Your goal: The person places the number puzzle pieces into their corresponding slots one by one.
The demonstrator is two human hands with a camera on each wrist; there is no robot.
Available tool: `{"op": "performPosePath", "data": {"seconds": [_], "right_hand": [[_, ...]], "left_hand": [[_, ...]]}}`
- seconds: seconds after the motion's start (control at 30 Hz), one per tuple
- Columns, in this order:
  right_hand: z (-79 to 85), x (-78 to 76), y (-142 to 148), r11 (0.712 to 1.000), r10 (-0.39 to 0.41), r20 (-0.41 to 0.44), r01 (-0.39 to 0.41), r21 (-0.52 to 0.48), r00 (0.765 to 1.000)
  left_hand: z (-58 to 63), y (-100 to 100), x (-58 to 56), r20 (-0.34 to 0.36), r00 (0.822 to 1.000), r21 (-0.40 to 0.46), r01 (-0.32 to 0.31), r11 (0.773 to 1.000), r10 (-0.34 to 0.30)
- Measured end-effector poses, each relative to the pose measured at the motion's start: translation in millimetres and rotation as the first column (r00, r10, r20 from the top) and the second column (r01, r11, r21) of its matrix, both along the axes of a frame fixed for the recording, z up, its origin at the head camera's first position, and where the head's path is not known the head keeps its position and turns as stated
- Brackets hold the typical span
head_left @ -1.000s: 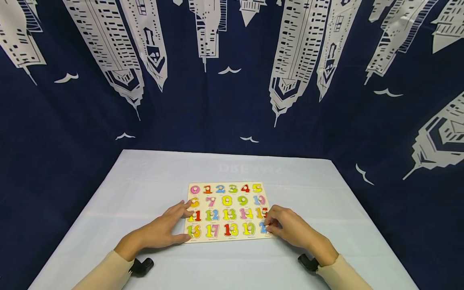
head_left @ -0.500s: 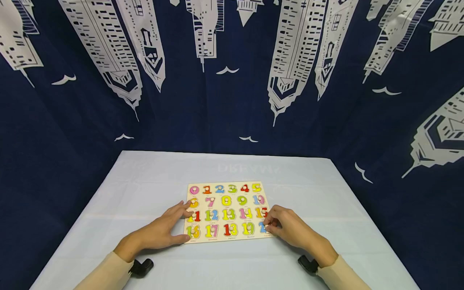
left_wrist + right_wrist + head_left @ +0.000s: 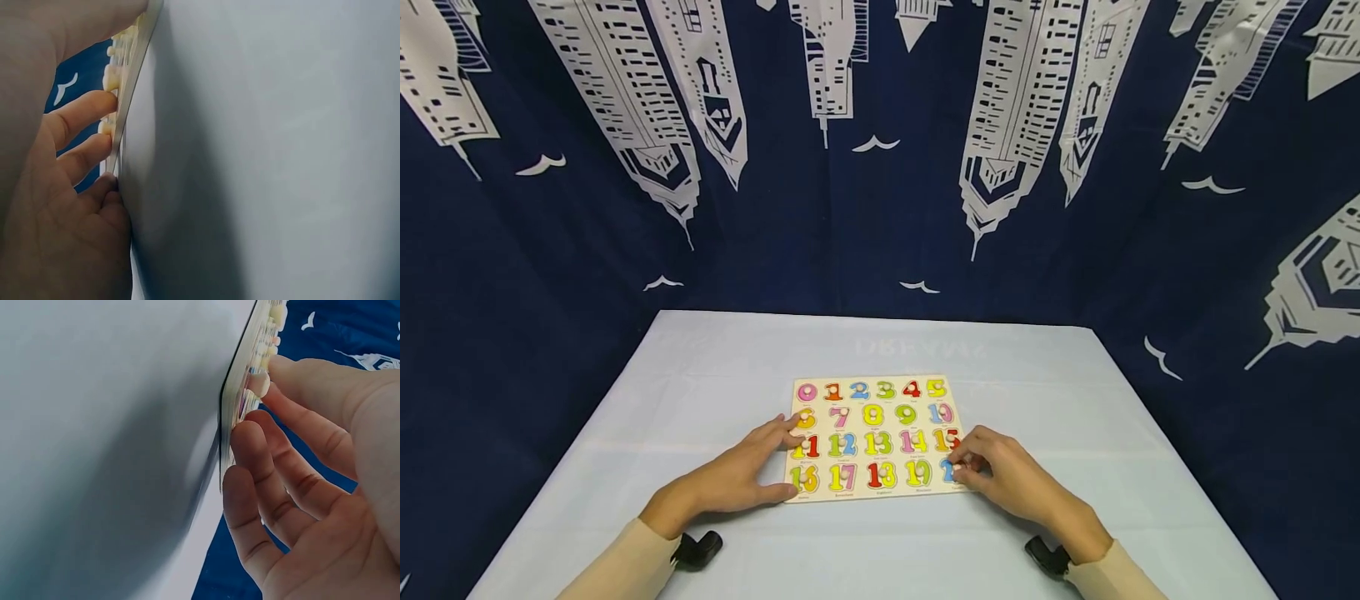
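A wooden number puzzle board (image 3: 861, 482) lies flat on the white table, with several coloured number pieces sitting in it, each with a small knob. My left hand (image 3: 737, 475) rests along the board's left edge, fingers spread and fairly straight, thumb near the lower left corner. At the lower right corner my right hand (image 3: 1011, 475) pinches the knob (image 3: 258, 384) of a blue number piece (image 3: 947, 471) between thumb and forefinger. A "2" partly shows; the hand covers the rest. In the left wrist view, fingertips touch the board's edge (image 3: 133, 81).
The white table (image 3: 880, 550) spreads around the board on every side. Behind and beside it hangs a dark blue cloth (image 3: 820, 250) printed with white buildings and birds. Black wrist cameras (image 3: 700, 550) sit below both hands.
The head view has shifted slightly. Both hands and the board keep their places relative to each other.
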State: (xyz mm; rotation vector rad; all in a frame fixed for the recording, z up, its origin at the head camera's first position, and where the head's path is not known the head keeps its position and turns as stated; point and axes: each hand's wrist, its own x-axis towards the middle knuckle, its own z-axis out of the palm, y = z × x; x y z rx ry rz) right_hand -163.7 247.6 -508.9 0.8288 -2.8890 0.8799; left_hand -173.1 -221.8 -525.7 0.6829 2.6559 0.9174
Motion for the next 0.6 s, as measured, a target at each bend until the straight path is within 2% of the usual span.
{"op": "performPosePath", "data": {"seconds": [0.17, 0.33, 0.5, 0.6], "right_hand": [[-0.8, 4.4, 2.3, 0.998, -0.044, -0.033, 0.043, -0.044, 0.998], [1.5, 4.0, 7.0, 0.994, -0.095, -0.116, 0.089, -0.064, 0.989], [8.4, 1.7, 14.1, 0.988, -0.152, -0.22, 0.145, -0.044, 0.964], [14.8, 0.7, 19.8, 0.982, -0.188, -0.26, 0.187, -0.027, 0.947]], "left_hand": [[-0.4, -3.8, -1.1, -0.024, 1.0, 0.009, 0.005, 1.0, -0.005], [3.1, -4.6, -2.7, -0.077, 0.997, 0.007, 0.005, 1.0, -0.004], [10.1, -2.2, -5.6, -0.137, 0.99, 0.001, -0.043, 0.999, 0.042], [16.8, 0.5, -7.8, -0.209, 0.975, -0.015, -0.087, 0.996, 0.082]]}}
